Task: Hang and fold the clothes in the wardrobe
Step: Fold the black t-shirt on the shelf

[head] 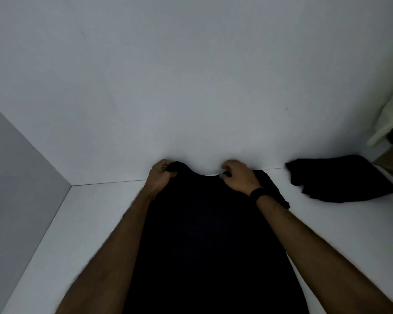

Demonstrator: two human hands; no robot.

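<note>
A black garment lies spread lengthwise on the white wardrobe shelf, running from the back wall down to the bottom edge of the view. My left hand grips its far left corner near the neckline. My right hand, with a black band on the wrist, pinches the far right part of the neckline. Both hands are close to the back wall. A second black garment lies folded on the shelf to the right.
The white back wall rises straight behind the hands and a side wall closes the left. At the right edge hang a pale garment and something brown below it.
</note>
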